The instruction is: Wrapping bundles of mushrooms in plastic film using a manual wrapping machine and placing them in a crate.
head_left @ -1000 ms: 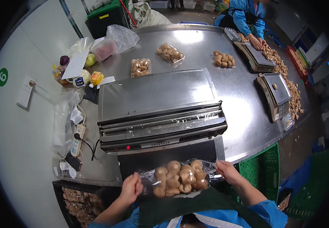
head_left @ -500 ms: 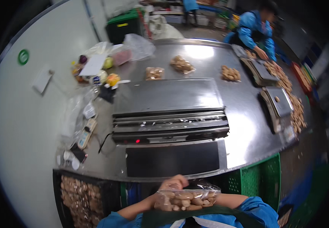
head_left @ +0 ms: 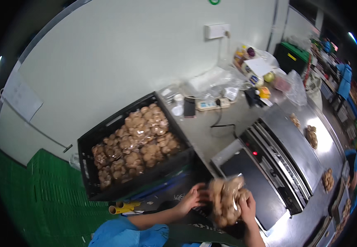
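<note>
A clear bag of brown mushrooms point(head_left: 226, 206) hangs in front of me, past the near edge of the steel table. My right hand point(head_left: 247, 206) is closed on its right side, with the fingers partly hidden by the bag. To its left, my left hand point(head_left: 193, 198) is open, fingers stretched toward the bag; whether the fingertips touch it I cannot tell. Beyond my left hand stands a black crate point(head_left: 182, 160) with several similar mushroom bags point(head_left: 139, 131) inside. The bag sealer point(head_left: 275, 158), its red light on, sits on the table to the right.
Stacked green crates point(head_left: 55, 185) stand at the left by the white wall. A power strip point(head_left: 212, 104), phone and plastic wrap lie on the steel table point(head_left: 203, 131). More mushroom bags point(head_left: 311, 136) and scales point(head_left: 338, 201) are farther right, near a co-worker's arm point(head_left: 355, 181).
My view has swung left, toward the black crate. The mushroom bag, earlier held close to my body, is now upright in my right hand, and my left hand is apart with open fingers.
</note>
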